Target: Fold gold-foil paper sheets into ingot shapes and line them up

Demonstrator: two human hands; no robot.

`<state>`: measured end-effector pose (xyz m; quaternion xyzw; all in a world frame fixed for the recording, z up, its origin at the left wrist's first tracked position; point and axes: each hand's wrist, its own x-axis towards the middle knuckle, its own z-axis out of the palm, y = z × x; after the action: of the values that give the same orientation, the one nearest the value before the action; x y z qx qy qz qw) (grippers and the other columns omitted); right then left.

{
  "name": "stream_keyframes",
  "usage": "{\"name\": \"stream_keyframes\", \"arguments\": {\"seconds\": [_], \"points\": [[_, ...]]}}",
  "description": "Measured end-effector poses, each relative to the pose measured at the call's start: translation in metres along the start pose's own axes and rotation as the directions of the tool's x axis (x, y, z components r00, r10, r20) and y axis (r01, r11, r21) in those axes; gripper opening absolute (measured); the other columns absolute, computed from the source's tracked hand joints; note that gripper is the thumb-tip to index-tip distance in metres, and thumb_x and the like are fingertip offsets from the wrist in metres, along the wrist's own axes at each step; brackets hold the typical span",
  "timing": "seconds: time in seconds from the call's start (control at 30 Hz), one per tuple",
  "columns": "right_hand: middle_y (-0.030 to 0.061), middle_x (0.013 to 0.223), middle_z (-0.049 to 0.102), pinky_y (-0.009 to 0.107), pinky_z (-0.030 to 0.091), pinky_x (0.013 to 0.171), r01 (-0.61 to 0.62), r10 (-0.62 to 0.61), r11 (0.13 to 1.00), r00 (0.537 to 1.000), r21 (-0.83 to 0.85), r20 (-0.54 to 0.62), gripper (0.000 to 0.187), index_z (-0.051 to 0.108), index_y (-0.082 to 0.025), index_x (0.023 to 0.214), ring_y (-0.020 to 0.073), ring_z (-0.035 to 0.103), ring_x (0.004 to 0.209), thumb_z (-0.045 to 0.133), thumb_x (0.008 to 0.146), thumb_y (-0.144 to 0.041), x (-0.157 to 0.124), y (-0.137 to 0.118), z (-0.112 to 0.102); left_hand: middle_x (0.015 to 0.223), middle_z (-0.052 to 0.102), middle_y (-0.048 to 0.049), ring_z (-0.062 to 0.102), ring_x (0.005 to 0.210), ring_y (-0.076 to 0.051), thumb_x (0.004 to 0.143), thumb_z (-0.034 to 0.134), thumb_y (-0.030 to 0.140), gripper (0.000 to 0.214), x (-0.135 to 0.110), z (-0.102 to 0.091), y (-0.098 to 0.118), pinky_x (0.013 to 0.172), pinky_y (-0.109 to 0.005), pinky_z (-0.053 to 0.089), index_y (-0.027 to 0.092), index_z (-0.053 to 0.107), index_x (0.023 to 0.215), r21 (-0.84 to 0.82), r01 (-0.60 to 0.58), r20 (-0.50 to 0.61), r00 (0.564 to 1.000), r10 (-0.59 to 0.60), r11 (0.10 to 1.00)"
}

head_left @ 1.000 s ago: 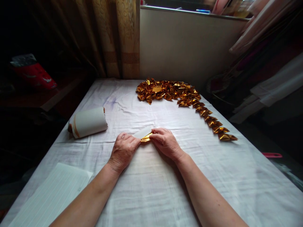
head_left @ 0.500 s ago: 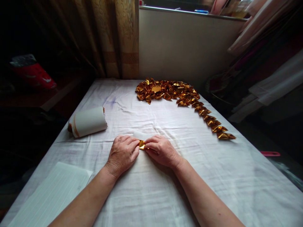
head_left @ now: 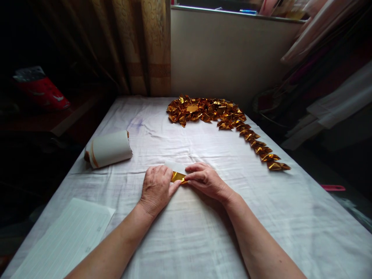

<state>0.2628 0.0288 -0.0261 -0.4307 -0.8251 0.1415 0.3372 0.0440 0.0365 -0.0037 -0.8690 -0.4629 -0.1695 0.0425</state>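
My left hand (head_left: 156, 188) and my right hand (head_left: 205, 179) meet at the middle of the table, both pinched on a small sheet of gold foil paper (head_left: 178, 176) with a white back. The sheet lies pressed against the white tablecloth (head_left: 188, 232) and is partly folded. Most of it is hidden under my fingers. Farther back, a heap of folded gold foil pieces (head_left: 203, 110) trails off in a row (head_left: 261, 149) toward the right edge.
A roll of white-backed paper (head_left: 109, 149) lies at the left. A lined white sheet (head_left: 66, 240) rests at the near left corner. A curtain and a pale wall stand behind the table. A red object (head_left: 40, 91) sits in the dark at far left.
My hands closed together over the foil sheet, then shifted slightly right; more of the gold side shows between my fingers now than half a second ago.
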Motion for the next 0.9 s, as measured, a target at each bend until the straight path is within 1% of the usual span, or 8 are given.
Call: {"name": "stream_keyframes", "arguments": {"seconds": [0.13,0.23,0.37,0.53,0.67,0.9], "points": [[0.0046,0.102,0.073,0.039,0.049,0.087,-0.044,0.044,0.999,0.999,0.011,-0.008,0.007,0.074,-0.025,0.087,0.0201,0.066,0.096,0.067,0.088,-0.025,0.002,-0.002,0.001,0.089,0.063,-0.0078,0.056,0.086,-0.026,0.087,0.064,0.047,0.029,0.000,0.000,0.001,0.083,-0.041,0.039,0.019,0.060,0.085,0.007,0.003,0.000,1.000,-0.003,1.000],[0.0041,0.101,0.072,0.039,0.048,0.088,-0.114,0.113,0.993,0.993,-0.008,-0.034,0.006,0.071,-0.024,0.082,0.0202,0.066,0.094,0.067,0.087,-0.024,0.004,-0.005,0.005,0.088,0.063,-0.0074,0.056,0.086,-0.026,0.087,0.063,0.047,0.029,0.000,0.001,0.001,0.084,-0.041,0.038,0.019,0.060,0.085,0.012,0.002,-0.005,1.000,-0.002,1.000],[0.0033,0.101,0.072,0.038,0.045,0.086,-0.229,0.227,0.973,0.971,-0.035,-0.072,0.009,0.069,-0.024,0.075,0.0202,0.064,0.093,0.070,0.084,-0.025,0.005,-0.010,0.009,0.088,0.063,-0.0072,0.056,0.087,-0.026,0.088,0.062,0.047,0.029,-0.001,0.001,0.001,0.084,-0.041,0.038,0.019,0.060,0.085,0.025,0.000,-0.011,1.000,0.000,1.000],[0.0028,0.100,0.071,0.038,0.043,0.087,-0.315,0.309,0.947,0.946,-0.056,-0.097,0.013,0.066,-0.022,0.070,0.0214,0.063,0.095,0.071,0.082,-0.024,0.007,-0.018,0.011,0.089,0.064,-0.0076,0.057,0.089,-0.026,0.088,0.062,0.045,0.026,-0.001,0.002,0.001,0.086,-0.041,0.038,0.019,0.060,0.086,0.037,-0.008,-0.019,1.000,0.008,0.999],[0.0028,0.100,0.071,0.038,0.041,0.088,-0.364,0.354,0.928,0.929,-0.083,-0.110,0.015,0.063,-0.022,0.068,0.0216,0.062,0.097,0.070,0.082,-0.023,0.009,-0.024,0.013,0.087,0.063,-0.0074,0.057,0.089,-0.026,0.089,0.060,0.047,0.029,-0.001,0.002,0.001,0.088,-0.042,0.038,0.018,0.061,0.086,0.024,-0.012,-0.023,1.000,0.012,1.000],[0.0022,0.100,0.071,0.038,0.038,0.088,-0.413,0.396,0.905,0.906,-0.105,-0.148,0.014,0.061,-0.022,0.067,0.0222,0.062,0.098,0.067,0.079,-0.018,0.010,-0.030,0.018,0.089,0.064,-0.0081,0.056,0.088,-0.027,0.086,0.063,0.050,0.032,-0.002,0.002,0.002,0.090,-0.044,0.038,0.018,0.062,0.087,0.032,-0.007,-0.019,1.000,0.008,0.999]]}}
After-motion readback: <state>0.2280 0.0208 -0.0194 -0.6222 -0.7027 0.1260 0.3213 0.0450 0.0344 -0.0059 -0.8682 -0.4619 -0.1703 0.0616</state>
